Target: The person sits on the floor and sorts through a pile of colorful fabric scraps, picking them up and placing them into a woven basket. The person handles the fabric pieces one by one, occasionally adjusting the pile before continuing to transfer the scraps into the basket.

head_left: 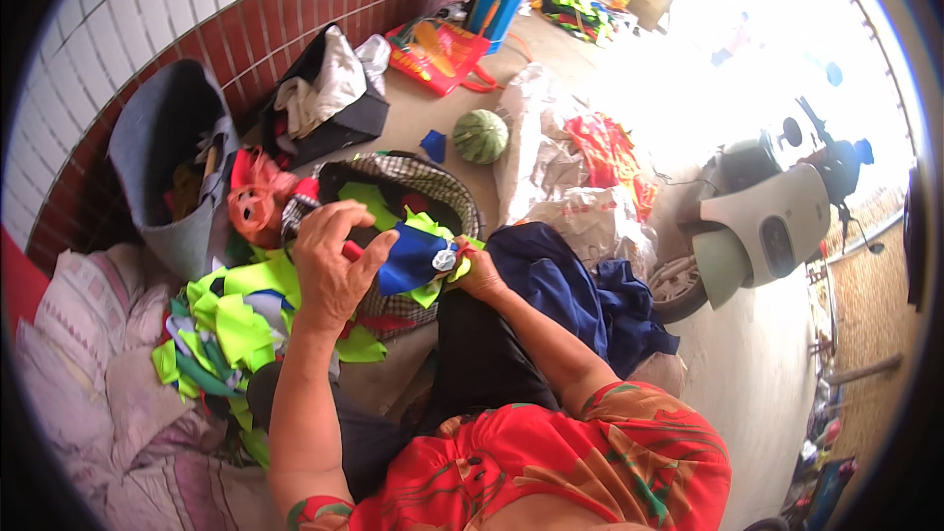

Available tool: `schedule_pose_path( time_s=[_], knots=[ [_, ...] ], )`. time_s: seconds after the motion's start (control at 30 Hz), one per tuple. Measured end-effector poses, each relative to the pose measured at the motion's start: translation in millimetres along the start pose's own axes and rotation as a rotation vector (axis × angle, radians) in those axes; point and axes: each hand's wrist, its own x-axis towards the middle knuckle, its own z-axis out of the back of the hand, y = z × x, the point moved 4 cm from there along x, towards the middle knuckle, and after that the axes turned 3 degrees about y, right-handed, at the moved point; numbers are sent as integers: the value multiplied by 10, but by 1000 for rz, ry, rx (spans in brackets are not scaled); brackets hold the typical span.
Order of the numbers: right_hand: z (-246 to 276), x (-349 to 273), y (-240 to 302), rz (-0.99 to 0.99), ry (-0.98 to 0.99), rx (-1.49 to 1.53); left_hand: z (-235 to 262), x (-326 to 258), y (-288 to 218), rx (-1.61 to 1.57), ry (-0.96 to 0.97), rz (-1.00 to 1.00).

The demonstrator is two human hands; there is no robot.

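A blue cloth scrap (403, 264) with a white, rosette-like round piece (444, 260) on it is held over an open checked bag. My right hand (480, 273) grips its right edge, along with some neon yellow cloth (425, 293). On the other side my left hand (332, 261) has its thumb and fingers apart, with the thumb against or just beside the blue scrap. A bit of red shows between its thumb and fingers; whether the hand touches it I cannot tell. The black-and-white checked bag (454, 199) contains more yellow and red cloth.
Neon yellow scraps (236, 320) are heaped at left, by a grey bucket-like container (162, 152) and pale bedding (84, 334). Beyond the bag lie a round green melon (481, 137) and white plastic sacks (536, 128). Dark blue cloth (560, 285) and a scooter (762, 221) are at right.
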Motion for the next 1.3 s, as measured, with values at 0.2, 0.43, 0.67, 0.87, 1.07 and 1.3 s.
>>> schedule_pose_path(
  time_s=[0.2,0.43,0.67,0.87,1.07,1.3],
  knots=[
    [-64,-28,459,95,-35,-231,514,259,-431,-216,-146,-94],
    [21,-188,269,64,-57,-333,1043,482,-941,-358,-220,-274],
    [-70,-61,399,149,-79,-349,1413,281,-777,-457,-452,-516],
    [-99,-70,346,127,-78,-380,1437,217,-558,-550,-511,-466],
    [-104,-80,301,104,-91,-347,1422,216,-529,-599,-517,-478],
    [-62,-125,271,136,-112,-349,1402,135,-503,-672,-521,-460]
  ],
)
